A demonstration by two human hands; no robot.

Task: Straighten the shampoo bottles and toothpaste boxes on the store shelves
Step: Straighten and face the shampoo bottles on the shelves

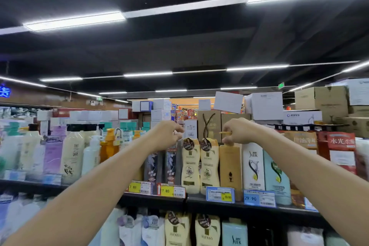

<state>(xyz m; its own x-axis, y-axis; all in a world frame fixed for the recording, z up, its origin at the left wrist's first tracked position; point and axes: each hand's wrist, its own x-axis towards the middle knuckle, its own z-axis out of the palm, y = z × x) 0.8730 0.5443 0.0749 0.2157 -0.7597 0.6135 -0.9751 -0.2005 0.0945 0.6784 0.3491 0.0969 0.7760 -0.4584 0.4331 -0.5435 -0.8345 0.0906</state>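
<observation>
Right hand (237, 132) pinches amber bottle (230, 168) top | left hand (168, 134) curled, grasp unclear | shelf edge (196, 201) below

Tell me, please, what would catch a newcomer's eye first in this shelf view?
Two bare forearms reach up to the upper shelf, where the right hand grips the pump of an amber bottle and the left hand curls over the dark bottles. Between them stand two pale yellow bottles; bright light strips cross the black ceiling above.
</observation>
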